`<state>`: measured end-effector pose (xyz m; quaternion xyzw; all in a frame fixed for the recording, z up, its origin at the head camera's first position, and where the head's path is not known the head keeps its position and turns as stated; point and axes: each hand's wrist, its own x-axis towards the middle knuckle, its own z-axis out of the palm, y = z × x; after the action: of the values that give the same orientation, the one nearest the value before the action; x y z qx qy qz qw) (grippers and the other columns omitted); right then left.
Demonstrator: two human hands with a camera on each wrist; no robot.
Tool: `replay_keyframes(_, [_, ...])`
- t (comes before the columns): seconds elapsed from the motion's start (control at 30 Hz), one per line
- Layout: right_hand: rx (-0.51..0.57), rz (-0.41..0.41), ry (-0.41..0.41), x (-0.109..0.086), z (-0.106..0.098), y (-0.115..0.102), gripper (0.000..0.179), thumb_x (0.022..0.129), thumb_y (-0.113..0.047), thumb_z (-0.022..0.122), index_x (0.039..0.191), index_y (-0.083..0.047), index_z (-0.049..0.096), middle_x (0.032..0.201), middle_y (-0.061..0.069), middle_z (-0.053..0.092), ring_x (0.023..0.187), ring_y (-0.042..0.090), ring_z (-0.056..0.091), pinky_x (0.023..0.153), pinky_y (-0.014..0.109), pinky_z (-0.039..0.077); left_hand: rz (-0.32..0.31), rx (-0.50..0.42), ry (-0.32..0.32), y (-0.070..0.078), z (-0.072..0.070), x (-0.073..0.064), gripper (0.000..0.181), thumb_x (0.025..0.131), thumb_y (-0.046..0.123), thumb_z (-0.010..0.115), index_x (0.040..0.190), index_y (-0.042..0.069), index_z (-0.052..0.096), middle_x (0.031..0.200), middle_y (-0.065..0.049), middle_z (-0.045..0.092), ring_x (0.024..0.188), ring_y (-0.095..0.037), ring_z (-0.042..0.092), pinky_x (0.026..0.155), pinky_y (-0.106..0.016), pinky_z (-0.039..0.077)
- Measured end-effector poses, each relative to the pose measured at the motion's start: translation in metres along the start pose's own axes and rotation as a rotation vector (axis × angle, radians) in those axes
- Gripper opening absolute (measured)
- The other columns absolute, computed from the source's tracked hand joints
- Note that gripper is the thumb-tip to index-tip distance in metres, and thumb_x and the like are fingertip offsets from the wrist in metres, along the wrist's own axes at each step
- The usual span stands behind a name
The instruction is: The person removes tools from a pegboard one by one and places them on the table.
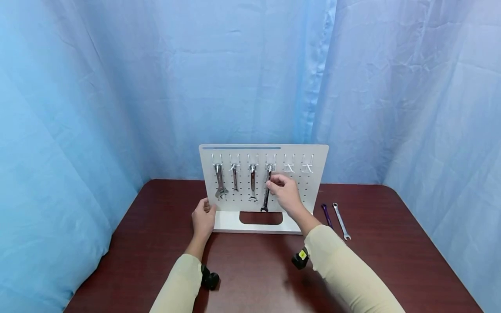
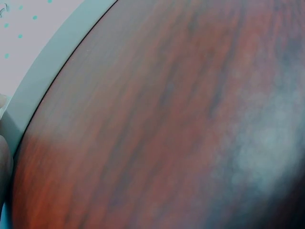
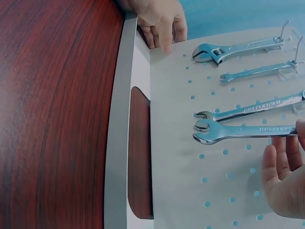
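A white pegboard point(image 1: 231, 207) stands on the table, tilted back. My left hand point(image 1: 203, 219) grips its lower left edge, thumb on the front face and fingers behind, as the right wrist view shows. With thumb and fingers my right hand point(image 1: 287, 195) pinches the shaft of a silver combination wrench point(image 3: 248, 132), whose upper end is at the fourth hook and whose open-ended jaw points down. Left of it hang an adjustable wrench point(image 1: 219, 180), a small wrench point(image 1: 235, 178) and another combination wrench point(image 1: 252, 180). In the left wrist view only fingertips point(image 2: 5, 162) show beside the board's edge.
On the dark red table point(image 1: 250, 265), right of the board, lie a purple wrench point(image 1: 326, 215) and a silver combination wrench point(image 1: 341, 221). Two more hooks point(image 1: 288, 168) project from the board's right side. Blue curtains point(image 1: 250, 87) surround the table.
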<state>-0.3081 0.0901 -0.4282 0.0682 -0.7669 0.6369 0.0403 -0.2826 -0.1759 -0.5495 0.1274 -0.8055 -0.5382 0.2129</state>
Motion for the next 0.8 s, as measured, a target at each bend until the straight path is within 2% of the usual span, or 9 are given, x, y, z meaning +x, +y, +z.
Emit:
replay_keyframes(0.23, [0.006, 0.022, -0.038, -0.004, -0.004, -0.004, 0.02, 0.098, -0.012, 0.066, 0.11, 0.004, 0.069, 0.104, 0.013, 0.064, 0.09, 0.02, 0.063, 0.082, 0.036, 0.059, 0.001, 0.002, 0.003, 0.001, 0.0, 0.0, 0.034, 0.096, 0.01, 0.066, 0.127, -0.001, 0.063, 0.116, -0.019, 0.065, 0.109, -0.032, 0.061, 0.094, -0.047, 0.05])
replay_keyframes(0.47, [0.02, 0.013, -0.056, -0.011, -0.009, -0.008, 0.021, 0.099, -0.01, 0.065, 0.11, 0.007, 0.068, 0.098, 0.011, 0.063, 0.083, 0.016, 0.06, 0.074, 0.031, 0.06, -0.001, -0.006, -0.003, 0.002, 0.001, 0.0, 0.035, 0.096, 0.012, 0.067, 0.128, -0.001, 0.063, 0.116, -0.019, 0.065, 0.108, -0.032, 0.061, 0.094, -0.047, 0.051])
replay_keyframes(0.8, [0.034, -0.01, -0.105, -0.024, -0.014, -0.017, 0.022, 0.099, -0.01, 0.065, 0.11, 0.008, 0.068, 0.098, 0.012, 0.062, 0.09, 0.022, 0.061, 0.074, 0.033, 0.061, -0.009, -0.003, -0.003, 0.005, 0.005, -0.001, 0.034, 0.096, 0.011, 0.066, 0.128, -0.001, 0.062, 0.117, -0.019, 0.064, 0.109, -0.032, 0.061, 0.094, -0.048, 0.05])
